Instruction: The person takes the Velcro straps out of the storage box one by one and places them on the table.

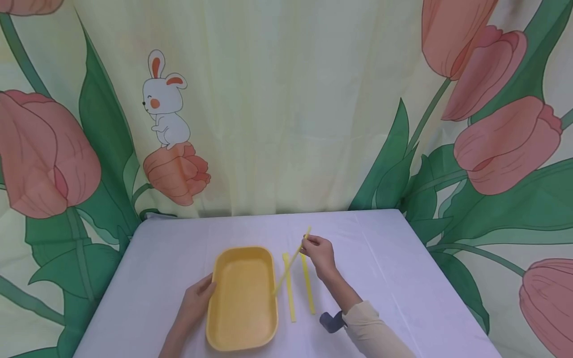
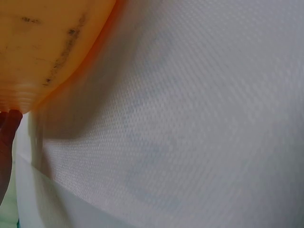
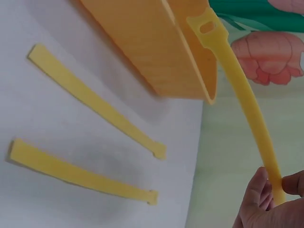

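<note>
My left hand (image 1: pixel 192 301) grips the left rim of a yellow plastic tray (image 1: pixel 241 298). The tray's scuffed underside (image 2: pixel 47 47) shows in the left wrist view, with a shadow on the cloth below, so at least that side is off the table. My right hand (image 1: pixel 320 253) pinches one end of a yellow hook-and-loop cable tie (image 3: pixel 249 104). Its slotted head reaches over the tray's right rim; whether it touches the rim I cannot tell. Two more yellow cable ties (image 3: pixel 92 97) (image 3: pixel 80 171) lie apart on the table, between the tray and my right arm.
A white cloth (image 1: pixel 380 278) covers the table. Behind it hangs a curtain (image 1: pixel 286 109) printed with tulips and a rabbit. A dark grey object (image 1: pixel 332 322) sits beside my right sleeve cuff.
</note>
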Demonstrator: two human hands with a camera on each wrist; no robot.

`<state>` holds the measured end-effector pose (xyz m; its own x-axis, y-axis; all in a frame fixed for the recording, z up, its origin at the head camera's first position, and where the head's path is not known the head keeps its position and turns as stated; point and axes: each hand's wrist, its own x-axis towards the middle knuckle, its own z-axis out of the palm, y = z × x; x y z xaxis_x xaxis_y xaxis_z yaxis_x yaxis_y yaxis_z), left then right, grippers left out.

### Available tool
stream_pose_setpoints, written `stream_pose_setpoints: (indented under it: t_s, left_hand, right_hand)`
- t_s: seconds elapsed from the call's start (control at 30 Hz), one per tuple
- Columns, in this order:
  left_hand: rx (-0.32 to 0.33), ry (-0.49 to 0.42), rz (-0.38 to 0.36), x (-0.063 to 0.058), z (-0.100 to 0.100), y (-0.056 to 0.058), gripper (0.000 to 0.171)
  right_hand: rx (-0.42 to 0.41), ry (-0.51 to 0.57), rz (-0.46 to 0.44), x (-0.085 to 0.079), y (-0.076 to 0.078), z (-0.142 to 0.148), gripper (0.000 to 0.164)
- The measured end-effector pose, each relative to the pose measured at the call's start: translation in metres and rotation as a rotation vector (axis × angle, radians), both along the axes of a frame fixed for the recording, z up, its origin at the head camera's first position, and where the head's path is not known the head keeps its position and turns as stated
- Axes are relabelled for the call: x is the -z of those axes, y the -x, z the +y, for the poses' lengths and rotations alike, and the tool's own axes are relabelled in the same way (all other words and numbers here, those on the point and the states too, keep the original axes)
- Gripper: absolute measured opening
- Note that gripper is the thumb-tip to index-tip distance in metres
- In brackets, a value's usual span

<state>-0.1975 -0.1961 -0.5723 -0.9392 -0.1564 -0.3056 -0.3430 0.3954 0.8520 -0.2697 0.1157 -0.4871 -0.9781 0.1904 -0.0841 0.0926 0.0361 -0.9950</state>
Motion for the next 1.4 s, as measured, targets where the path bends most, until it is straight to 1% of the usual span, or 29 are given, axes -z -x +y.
stream_pose_setpoints:
  t_s: [0.07, 0.2, 0.33, 0.47, 0.5, 0.73, 0.87, 0.97, 1.07, 1.17, 1.33, 1.4]
  left_hand:
    - [0.002, -0.007, 0.005, 0.000, -0.001, 0.000, 0.063]
    - [0.003, -0.018, 0.015, 0.002, -0.001, 0.001, 0.064]
    - [0.001, -0.015, 0.012, 0.002, 0.000, 0.001, 0.063]
    - [-0.006, 0.000, 0.002, 0.001, 0.001, 0.001, 0.063]
    - [-0.004, 0.000, 0.002, 0.001, 0.001, 0.001, 0.063]
    - [0.017, 0.000, 0.029, 0.001, -0.001, 0.000, 0.061]
    - [0.022, -0.012, 0.031, 0.001, -0.002, 0.000, 0.062]
    - [0.021, -0.014, 0.029, 0.001, -0.002, 0.000, 0.062]
    - [0.017, -0.007, 0.022, 0.001, -0.002, 0.000, 0.063]
    - [0.014, -0.003, 0.013, 0.003, -0.003, 0.000, 0.064]
    - [0.015, -0.002, 0.006, 0.005, -0.002, 0.000, 0.065]
    - [0.015, -0.001, 0.005, 0.006, -0.002, 0.000, 0.065]
  right_hand:
    - [0.019, -0.007, -0.035, 0.004, 0.000, 0.004, 0.032]
    - [0.061, -0.026, -0.074, 0.012, -0.001, 0.012, 0.034]
    - [0.083, -0.040, -0.089, 0.018, -0.003, 0.020, 0.036]
    - [0.101, -0.027, -0.105, 0.023, -0.003, 0.029, 0.038]
    - [0.105, -0.014, -0.106, 0.024, -0.004, 0.031, 0.038]
    - [0.138, 0.083, -0.196, 0.035, -0.006, 0.048, 0.042]
    - [0.164, 0.133, -0.222, 0.042, -0.009, 0.058, 0.042]
    - [0.188, 0.194, -0.236, 0.046, -0.011, 0.064, 0.037]
    - [0.214, 0.258, -0.257, 0.048, -0.013, 0.068, 0.029]
    - [0.240, 0.282, -0.287, 0.049, -0.015, 0.071, 0.022]
    - [0.264, 0.332, -0.312, 0.050, -0.017, 0.077, 0.024]
    - [0.276, 0.379, -0.320, 0.050, -0.018, 0.079, 0.029]
